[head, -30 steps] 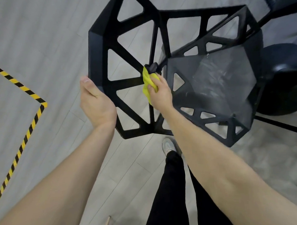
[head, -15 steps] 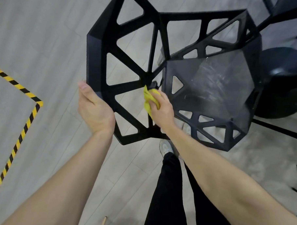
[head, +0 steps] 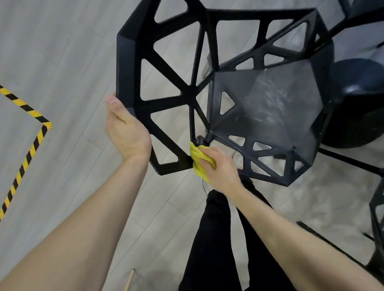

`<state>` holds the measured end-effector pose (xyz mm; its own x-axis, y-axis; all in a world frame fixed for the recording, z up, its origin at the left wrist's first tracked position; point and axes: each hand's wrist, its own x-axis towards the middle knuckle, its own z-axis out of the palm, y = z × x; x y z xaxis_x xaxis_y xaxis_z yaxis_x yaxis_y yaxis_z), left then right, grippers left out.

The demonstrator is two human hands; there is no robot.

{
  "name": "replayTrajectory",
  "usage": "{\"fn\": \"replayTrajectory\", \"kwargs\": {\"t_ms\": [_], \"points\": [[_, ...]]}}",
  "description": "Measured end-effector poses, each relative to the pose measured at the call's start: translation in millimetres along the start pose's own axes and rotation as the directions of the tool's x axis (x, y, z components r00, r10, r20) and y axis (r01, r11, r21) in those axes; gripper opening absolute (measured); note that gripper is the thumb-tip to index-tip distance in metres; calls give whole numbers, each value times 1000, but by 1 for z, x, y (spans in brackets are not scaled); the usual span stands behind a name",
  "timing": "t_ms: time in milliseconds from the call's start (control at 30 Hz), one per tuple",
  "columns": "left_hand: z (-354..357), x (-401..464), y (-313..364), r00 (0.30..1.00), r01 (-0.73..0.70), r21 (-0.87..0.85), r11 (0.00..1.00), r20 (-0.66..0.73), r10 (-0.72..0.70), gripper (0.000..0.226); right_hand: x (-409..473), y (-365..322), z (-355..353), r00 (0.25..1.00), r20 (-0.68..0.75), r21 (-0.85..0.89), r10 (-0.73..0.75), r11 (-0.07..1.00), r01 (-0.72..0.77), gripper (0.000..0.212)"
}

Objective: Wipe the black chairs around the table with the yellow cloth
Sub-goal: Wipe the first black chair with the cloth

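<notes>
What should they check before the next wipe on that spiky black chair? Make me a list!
1. Cloth in hand: ok. The right hand grips the yellow cloth.
2. Cloth on the chair: ok. It presses against the bottom edge of the black chair backrest, by the lowest strut.
3. Chair steadied: ok. The left hand rests on the backrest's outer edge.
4. Seat clean: not ok. The seat shows pale smears.
5. Upper backrest struts wiped: cannot tell.
6. Feet clear of the chair: cannot tell. A shoe shows through the frame under the seat's edge.
</notes>
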<state>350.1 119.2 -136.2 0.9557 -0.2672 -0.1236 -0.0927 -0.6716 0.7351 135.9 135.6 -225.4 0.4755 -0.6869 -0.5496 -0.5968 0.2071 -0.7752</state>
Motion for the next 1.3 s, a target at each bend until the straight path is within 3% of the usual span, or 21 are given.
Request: {"fn": "replayTrajectory", "kwargs": {"t_ms": [100, 167, 233, 300, 333, 433, 500, 633, 800, 900, 1000, 1100, 1300], "points": [[1, 1, -2, 1000, 23, 7, 1000, 0, -23, 57, -24, -65, 36, 987, -125, 102, -104, 988, 117, 38], [1, 2, -2, 999, 44, 14, 999, 1, -44, 58, -37, -61, 35, 970, -71, 92, -234, 966, 240, 44], [1, 0, 0, 999, 43, 1, 999, 29, -43, 58, -33, -28, 19, 983, -36, 51, -180, 982, 182, 44], [1, -2, 1, 998, 51, -7, 999, 42, -50, 57, -29, -21, 12, 994, -113, 71, -2, 997, 11, 39], [2, -1, 0, 997, 58, -9, 998, 47, -57, 57, -33, -34, 17, 989, -149, 104, 20, 995, -5, 38], [2, 3, -5, 998, 58, -2, 998, 39, -57, 56, -52, -83, 35, 964, -145, 176, -222, 953, 246, 41], [2, 5, -5, 996, 78, -7, 997, 44, -77, 56, -54, -79, 36, 934, -114, 212, -338, 910, 355, 42], [2, 4, -2, 994, 91, -29, 995, 62, -89, 59, -35, -66, 27, 964, -119, 191, -239, 947, 258, 39], [2, 8, -4, 988, 124, -102, 987, 100, -114, 62, 18, -130, 27, 907, -269, 295, -323, 869, 397, 36], [3, 9, -8, 987, 117, -155, 981, 128, -97, 63, 26, -129, 22, 906, -214, 302, -365, 857, 417, 38], [1, 7, -9, 988, 104, -128, 986, 127, -88, 62, -2, -84, 20, 935, -64, 221, -349, 909, 354, 38], [0, 5, -4, 993, 71, -42, 997, 95, -66, 60, 1, -63, -1, 976, 42, 248, -211, 949, 195, 37], [-3, 3, -4, 999, 4, 89, 996, 38, -7, 61, 13, -72, -53, 982, -73, 382, 174, 914, -134, 48]]}}
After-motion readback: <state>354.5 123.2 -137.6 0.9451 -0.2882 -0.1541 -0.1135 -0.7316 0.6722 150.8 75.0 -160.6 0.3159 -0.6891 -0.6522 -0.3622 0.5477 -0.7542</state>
